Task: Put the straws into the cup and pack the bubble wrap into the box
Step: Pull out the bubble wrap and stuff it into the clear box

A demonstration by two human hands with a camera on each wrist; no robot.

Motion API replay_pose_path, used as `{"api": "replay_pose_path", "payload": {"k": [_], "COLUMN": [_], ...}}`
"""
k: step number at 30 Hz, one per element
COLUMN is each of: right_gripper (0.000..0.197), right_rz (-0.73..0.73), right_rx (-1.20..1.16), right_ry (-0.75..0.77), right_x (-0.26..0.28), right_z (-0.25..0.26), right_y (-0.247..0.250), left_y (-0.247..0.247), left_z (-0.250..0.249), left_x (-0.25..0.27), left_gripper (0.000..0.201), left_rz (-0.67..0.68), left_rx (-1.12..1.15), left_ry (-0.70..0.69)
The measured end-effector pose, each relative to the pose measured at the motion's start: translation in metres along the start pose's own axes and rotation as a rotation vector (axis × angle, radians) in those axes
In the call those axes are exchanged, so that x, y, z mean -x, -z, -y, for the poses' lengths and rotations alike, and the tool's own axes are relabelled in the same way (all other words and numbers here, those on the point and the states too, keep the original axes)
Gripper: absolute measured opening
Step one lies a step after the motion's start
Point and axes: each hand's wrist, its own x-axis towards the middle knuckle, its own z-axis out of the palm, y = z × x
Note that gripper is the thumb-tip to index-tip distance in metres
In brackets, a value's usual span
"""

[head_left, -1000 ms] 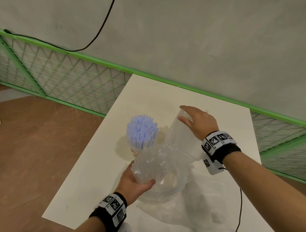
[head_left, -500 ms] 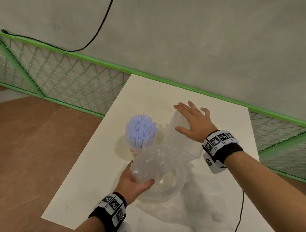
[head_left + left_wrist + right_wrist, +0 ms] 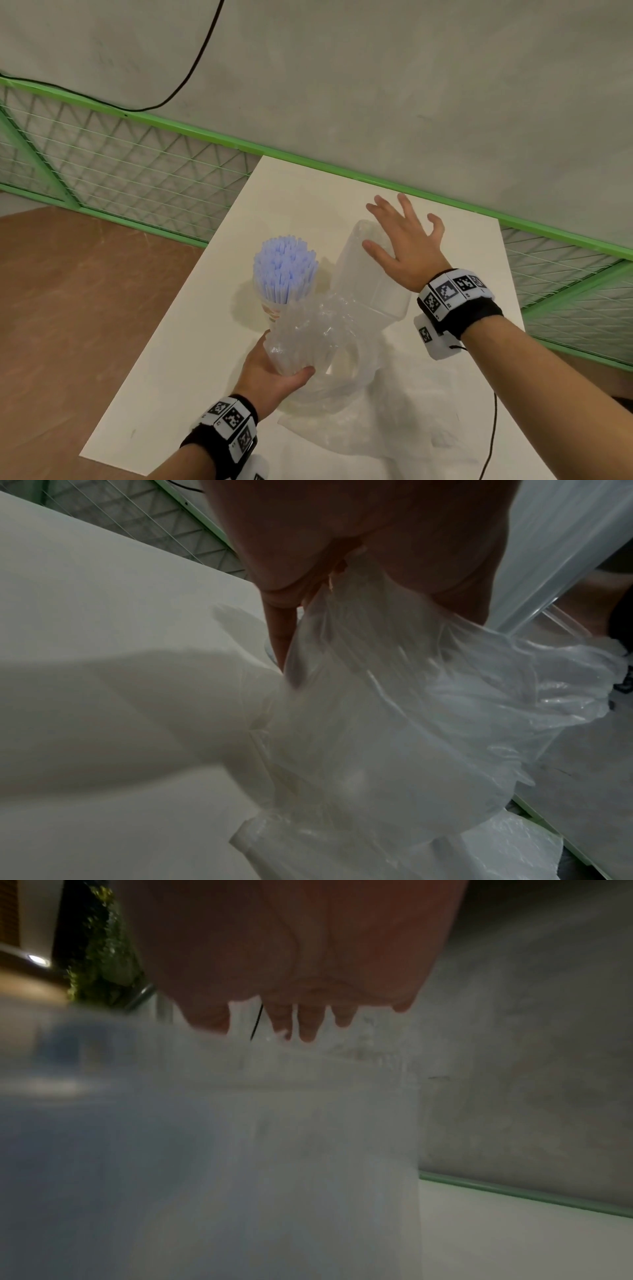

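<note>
A bundle of pale blue straws stands upright in a cup on the white table. Right of it a clear plastic box is tipped up. My right hand is spread open over the box's top, fingers straight. My left hand grips a crumpled roll of clear bubble wrap in front of the box; the wrist view shows the bubble wrap bunched under my fingers. In the right wrist view the box is a blurred pale wall below my fingertips.
More clear plastic sheet lies flat on the table's near right. A green mesh fence runs behind the table along a grey wall. A black cable hangs at the table's right edge. Brown floor lies to the left.
My right hand let go of the box's top edge, spread its fingers and lifted a little toward the far side. My left hand keeps its hold on the bubble wrap.
</note>
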Motion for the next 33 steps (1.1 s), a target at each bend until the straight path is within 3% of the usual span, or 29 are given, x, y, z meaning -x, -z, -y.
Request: {"api": "replay_pose_path", "payload": {"k": [2, 4, 6, 9, 12, 17, 21, 26, 33], "right_gripper": [0.043, 0.047, 0.051, 0.057, 0.081, 0.093, 0.085, 0.057, 0.037], "right_rz": [-0.167, -0.234, -0.171, -0.005, 0.102, -0.017, -0.115, -0.248, -0.301], "right_rx": [-0.097, -0.298, -0.498, -0.587, -0.625, -0.651, -0.71, -0.712, -0.738], "right_ry": [0.015, 0.035, 0.025, -0.019, -0.03, -0.089, -0.16, -0.132, -0.17], "right_x": [0.016, 0.039, 0.07, 0.115, 0.142, 0.139, 0.128, 0.129, 0.13], "right_z": [0.009, 0.019, 0.034, 0.058, 0.079, 0.102, 0.104, 0.105, 0.102], "right_y": [0.009, 0.015, 0.019, 0.015, -0.002, -0.033, -0.038, -0.046, -0.056], "left_y": [0.0, 0.001, 0.001, 0.001, 0.001, 0.0, -0.001, 0.0, 0.001], "left_z": [0.001, 0.002, 0.001, 0.001, 0.002, -0.002, -0.005, -0.005, -0.002], "left_x": [0.0, 0.0, 0.0, 0.001, 0.001, 0.003, 0.005, 0.005, 0.003], "left_gripper": [0.07, 0.071, 0.071, 0.07, 0.066, 0.063, 0.064, 0.053, 0.066], "left_rz": [0.002, 0.005, 0.011, 0.022, 0.019, 0.034, 0.029, 0.024, 0.036], "left_rx": [0.0, 0.01, 0.02, 0.038, 0.024, 0.03, 0.031, 0.027, 0.06], "left_ry": [0.001, 0.003, 0.003, -0.008, -0.031, -0.067, -0.076, -0.063, -0.039]}}
